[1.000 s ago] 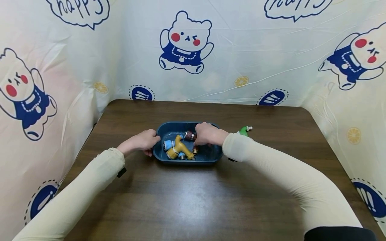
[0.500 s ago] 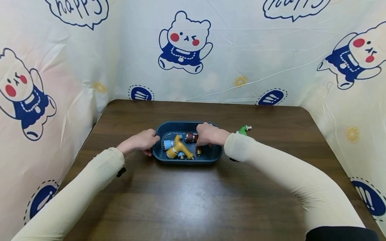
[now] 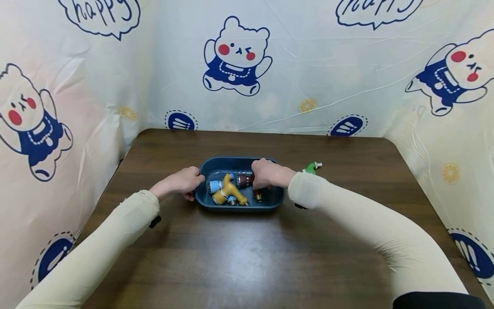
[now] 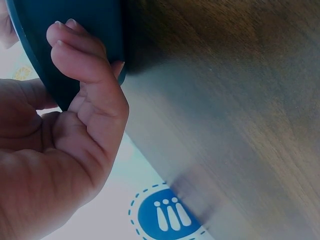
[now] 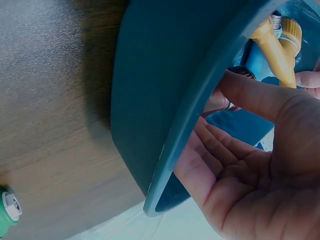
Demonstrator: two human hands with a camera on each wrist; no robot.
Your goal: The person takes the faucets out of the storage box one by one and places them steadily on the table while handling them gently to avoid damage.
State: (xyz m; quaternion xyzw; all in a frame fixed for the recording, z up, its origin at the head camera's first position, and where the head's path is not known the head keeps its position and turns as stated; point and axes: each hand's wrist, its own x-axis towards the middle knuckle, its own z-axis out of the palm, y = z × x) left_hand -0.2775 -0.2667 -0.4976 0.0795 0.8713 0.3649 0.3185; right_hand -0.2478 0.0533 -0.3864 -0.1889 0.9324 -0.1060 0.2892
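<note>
A dark blue plastic basin (image 3: 239,208) stands on the table and holds several coloured hose fittings. My left hand (image 3: 185,180) grips the basin's left end, its thumb over the rim and its fingers curled against the outer wall (image 4: 30,30). Inside the right half, my right hand (image 3: 267,174) holds a brown fitting (image 3: 243,180) with a ribbed collar; the hand hides the fitting's middle. To the left of it lies a yellow Y-shaped fitting (image 3: 230,189), overlapping a blue fitting (image 3: 215,186). The right wrist view shows the right thumb and fingers (image 5: 255,97) around the brown piece.
A green fitting (image 3: 311,167) with a pale threaded end lies on the table just right of the basin, partly behind the right sleeve. Brown wooden tabletop (image 3: 247,257) extends in front. Printed cloth (image 3: 308,64) hangs at the back and sides.
The brown fitting has shifted slightly within the basin, its lower end moving right, while the right hand moves slightly right. The left hand keeps its place on the basin's end.
</note>
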